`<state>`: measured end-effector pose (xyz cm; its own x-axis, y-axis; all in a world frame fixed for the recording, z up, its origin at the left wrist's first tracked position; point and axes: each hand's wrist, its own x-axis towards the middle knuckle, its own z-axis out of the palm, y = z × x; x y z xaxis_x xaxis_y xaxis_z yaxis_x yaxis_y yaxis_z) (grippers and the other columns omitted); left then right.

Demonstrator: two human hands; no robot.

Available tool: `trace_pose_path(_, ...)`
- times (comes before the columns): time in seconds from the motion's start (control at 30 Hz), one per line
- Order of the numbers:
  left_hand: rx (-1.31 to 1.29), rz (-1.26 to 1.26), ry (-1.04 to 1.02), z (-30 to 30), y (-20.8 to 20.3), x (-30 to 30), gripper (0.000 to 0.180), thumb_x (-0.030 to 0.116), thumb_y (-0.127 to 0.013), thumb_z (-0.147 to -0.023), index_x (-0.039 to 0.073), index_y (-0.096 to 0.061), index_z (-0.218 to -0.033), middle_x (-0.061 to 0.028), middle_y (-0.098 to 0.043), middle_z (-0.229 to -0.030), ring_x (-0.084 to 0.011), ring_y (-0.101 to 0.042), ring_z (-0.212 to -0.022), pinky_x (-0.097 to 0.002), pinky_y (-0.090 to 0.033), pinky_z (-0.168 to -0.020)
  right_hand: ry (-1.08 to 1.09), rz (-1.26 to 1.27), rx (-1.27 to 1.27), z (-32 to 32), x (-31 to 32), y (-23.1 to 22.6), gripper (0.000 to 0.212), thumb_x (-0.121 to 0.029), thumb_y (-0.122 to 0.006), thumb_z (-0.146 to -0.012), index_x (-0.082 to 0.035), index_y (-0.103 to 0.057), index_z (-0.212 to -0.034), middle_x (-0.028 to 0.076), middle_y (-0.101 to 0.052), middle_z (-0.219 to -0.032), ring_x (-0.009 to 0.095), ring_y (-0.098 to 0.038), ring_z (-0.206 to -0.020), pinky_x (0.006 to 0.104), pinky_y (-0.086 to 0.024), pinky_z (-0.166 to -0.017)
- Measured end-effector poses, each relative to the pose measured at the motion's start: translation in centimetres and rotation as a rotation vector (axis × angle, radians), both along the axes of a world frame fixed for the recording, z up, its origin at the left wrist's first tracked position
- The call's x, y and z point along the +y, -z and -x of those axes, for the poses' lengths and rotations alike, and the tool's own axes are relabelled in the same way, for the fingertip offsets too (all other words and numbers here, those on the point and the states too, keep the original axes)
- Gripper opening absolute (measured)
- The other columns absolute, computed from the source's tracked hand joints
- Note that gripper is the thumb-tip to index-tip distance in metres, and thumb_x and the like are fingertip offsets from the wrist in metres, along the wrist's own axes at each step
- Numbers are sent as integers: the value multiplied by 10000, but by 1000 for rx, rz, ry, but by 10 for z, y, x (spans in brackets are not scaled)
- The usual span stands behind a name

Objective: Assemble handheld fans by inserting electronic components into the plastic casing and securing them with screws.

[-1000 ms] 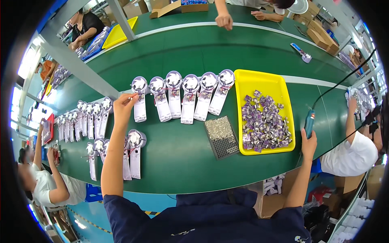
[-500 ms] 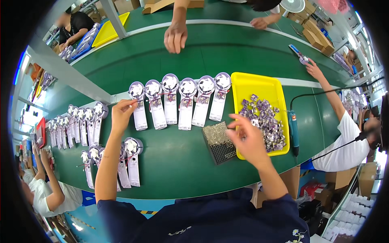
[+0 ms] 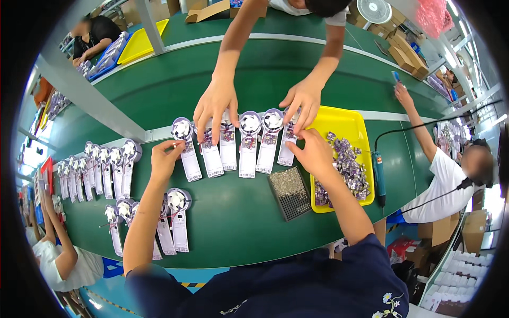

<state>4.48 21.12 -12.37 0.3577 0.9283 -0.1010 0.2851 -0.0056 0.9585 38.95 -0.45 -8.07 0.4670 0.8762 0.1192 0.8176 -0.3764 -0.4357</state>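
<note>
Six slim, disc-headed fan units (image 3: 247, 159) lie near left hand (image 3: 165, 159) and right hand (image 3: 316, 153) (each grip's state I cannot tell).

Long green workbench (image 3: 233, 228) is seen bending across the rm, w/ a grey metal post (image 3: 93, 90) stood at its far rail. Blue floor's (image 3: 114, 291) marked w/ yellow-black tape (image 3: 192, 285). Cardboard boxes (image 3: 406, 59) are piled upper R, nr a white fan (image 3: 374, 11). Bright glare's (image 3: 33, 82) seen far L, source unclear tbh.

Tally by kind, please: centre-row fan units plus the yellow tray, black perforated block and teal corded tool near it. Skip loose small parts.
Fan units: 6
Yellow tray: 1
Black perforated block: 1
Teal corded tool: 1
Total: 9
</note>
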Motion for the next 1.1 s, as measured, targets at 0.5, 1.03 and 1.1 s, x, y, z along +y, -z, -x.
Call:
trace_pose_path(0.5,-2,53,19,3,0,-2,186,128,-717,-930,-20,-742,-1040,-2,-666,-905,-80,-628,-808,-236,-536,-768,-224,-126,195,77,-12,-9,376,-213,-753,-881,-81,-664,-1221,18,-736,-893,155,-639,-574,305,-507,-568)
trace_pose_path(1.03,-30,185,0,-3,-7,-1,163,108,-697,-944,-13,-728,-1048,-29,-676,-951,-116,-661,-883,-280,-574,-812,-277,-136,-44,90,49,9,432,-204,-745,-851,-87,-631,-1251,70,-681,-927,275,-674,-797,400,-526,-666)
trace_pose_path(1.1,-23,174,12,-4,-6,-1,164,111,-699,-944,-11,-729,-1050,-27,-675,-949,-114,-657,-881,-278,-571,-806,-314,-106,-33,86,55,11,409,-208,-737,-854,-105,-638,-1238,76,-673,-947,283,-674,-808,409,-525,-672)
